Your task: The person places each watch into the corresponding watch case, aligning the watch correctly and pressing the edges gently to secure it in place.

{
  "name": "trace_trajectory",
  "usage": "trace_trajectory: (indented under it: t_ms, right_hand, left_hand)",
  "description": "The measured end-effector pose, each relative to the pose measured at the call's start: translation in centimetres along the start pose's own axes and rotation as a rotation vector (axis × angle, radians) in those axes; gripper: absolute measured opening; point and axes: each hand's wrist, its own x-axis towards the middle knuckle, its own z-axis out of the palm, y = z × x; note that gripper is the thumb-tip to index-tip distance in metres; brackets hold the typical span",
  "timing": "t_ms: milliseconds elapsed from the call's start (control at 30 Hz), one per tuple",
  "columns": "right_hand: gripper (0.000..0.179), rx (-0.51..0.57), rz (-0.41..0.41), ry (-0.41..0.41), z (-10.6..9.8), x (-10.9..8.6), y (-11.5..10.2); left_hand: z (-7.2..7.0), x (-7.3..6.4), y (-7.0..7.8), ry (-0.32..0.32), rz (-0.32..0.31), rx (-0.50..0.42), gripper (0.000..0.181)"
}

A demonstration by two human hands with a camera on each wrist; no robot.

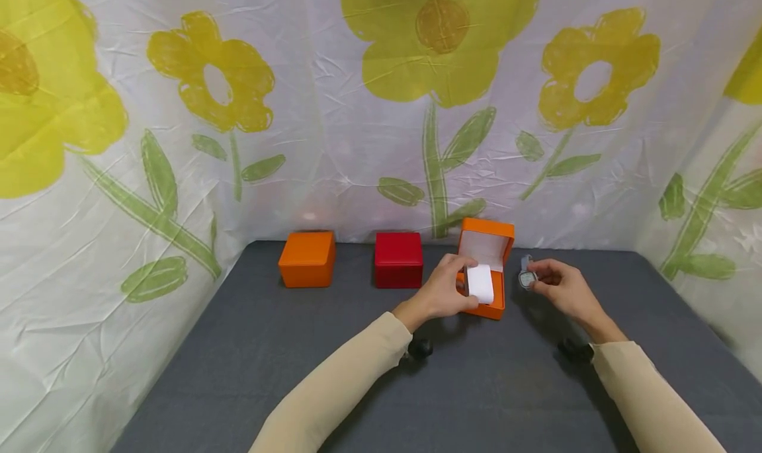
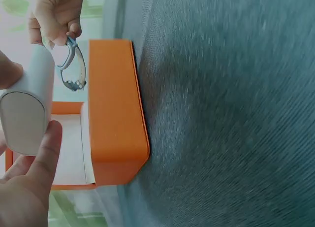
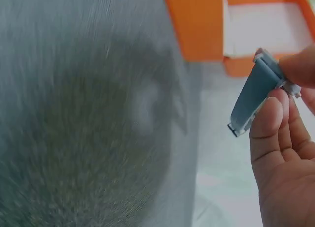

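Observation:
My left hand [image 1: 442, 289] grips a white watch cushion [image 1: 479, 284] between thumb and fingers, over an orange watch box [image 1: 491, 311] whose lid stands up. In the left wrist view the cushion [image 2: 25, 116] shows its flat oval end, above the level of the box rim. To the right of the box, my right hand [image 1: 562, 288] pinches a wristwatch [image 1: 527, 279] with a grey-blue strap and a pale dial. The right wrist view shows the strap [image 3: 256, 91] between thumb and fingertips, the watch held up off the table.
A closed red box [image 1: 398, 261] stands left of the orange watch box, and a closed orange box [image 1: 307, 260] farther left. All three are near the back edge of the dark grey table [image 1: 381, 387]. A flowered curtain [image 1: 321, 142] hangs behind it.

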Motion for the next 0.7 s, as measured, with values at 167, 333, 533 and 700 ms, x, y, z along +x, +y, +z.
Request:
trace_trajectory:
  t_ms: [167, 333, 533, 700]
  right_hand:
    - [0.028, 0.018, -0.031, -0.01, 0.2, -1.1, -1.2]
    - [0.028, 0.043, -0.05, -0.016, 0.8, -2.1, -2.3]
    - [0.027, 0.086, -0.11, -0.026, 1.5, -2.9, -3.7]
    - [0.025, 0.136, -0.146, -0.034, 2.2, -3.3, -4.9]
  left_hand:
    - [0.1, -0.9, 0.1, 0.001, 0.016, -0.064, 0.057]
    - [0.2, -1.7, 0.5, 0.004, 0.03, -0.092, 0.057]
    - [0.1, -2.4, 0.8, 0.02, 0.029, -0.121, 0.057]
    - [-0.1, -2.8, 0.9, 0.052, 0.017, -0.162, 0.057]
